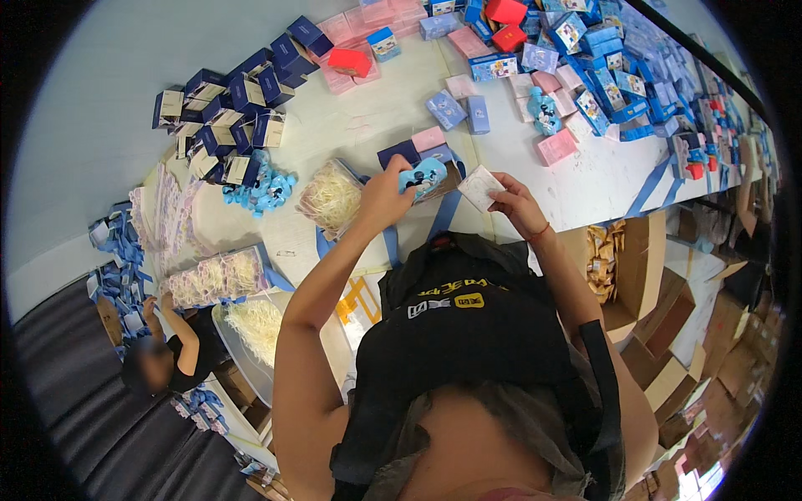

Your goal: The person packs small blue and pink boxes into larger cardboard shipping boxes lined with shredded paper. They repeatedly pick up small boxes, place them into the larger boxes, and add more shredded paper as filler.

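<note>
My left hand (385, 194) grips a light-blue bottle (424, 177) with a cartoon mouse print and holds it over an open gift box (450, 183). Inside that box sit a navy carton (397, 154), a pink carton (428, 136) and a periwinkle carton (437, 154). Some brown filler shows in its near part, and a blue ribbon (445, 216) runs out beneath it. To the right of the box, my right hand (519, 203) pinches a flat, pale, square packet (480, 188) between thumb and fingers.
A box of shredded paper filler (330, 195) stands left, near several blue bottles (266, 188) and stacked navy cartons (219, 116). Blue cartons (604, 81) pile up at far right. Below the table edge is a cardboard box (642, 269) of orange packets. Another person (182, 351) works at left.
</note>
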Motion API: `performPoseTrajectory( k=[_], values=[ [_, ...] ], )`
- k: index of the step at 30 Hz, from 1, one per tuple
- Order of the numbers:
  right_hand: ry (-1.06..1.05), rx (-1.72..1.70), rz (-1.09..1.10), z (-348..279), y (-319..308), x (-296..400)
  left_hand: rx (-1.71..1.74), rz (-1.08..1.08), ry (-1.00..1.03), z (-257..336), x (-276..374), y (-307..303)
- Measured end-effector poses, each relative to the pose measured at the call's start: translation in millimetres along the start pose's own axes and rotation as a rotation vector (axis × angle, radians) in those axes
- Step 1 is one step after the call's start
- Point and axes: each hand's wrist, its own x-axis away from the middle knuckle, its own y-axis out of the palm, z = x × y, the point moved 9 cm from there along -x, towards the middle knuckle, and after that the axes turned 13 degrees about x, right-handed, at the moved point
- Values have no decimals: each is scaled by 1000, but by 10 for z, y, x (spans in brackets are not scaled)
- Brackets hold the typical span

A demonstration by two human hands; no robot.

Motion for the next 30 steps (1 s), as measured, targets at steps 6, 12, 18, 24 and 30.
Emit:
performPoseTrajectory(
  k=[6, 12, 18, 24, 30],
  values=[
    [-15, 14, 15, 187, -168, 158, -303, -129, 154, -3, -450, 399],
    [-24, 124, 96, 107, -148, 282, -289, -132, 108, -15, -726, 559],
    [-108, 76, 67, 261, -224, 139, -375, -108, 204, -32, -702, 753],
    [-161, 788, -256, 115, 97, 156, -365, -33, 315, -57, -670, 786],
    [-27, 224, -196, 87, 151, -99, -234, -90, 194, -134, -730, 707]
  ],
)
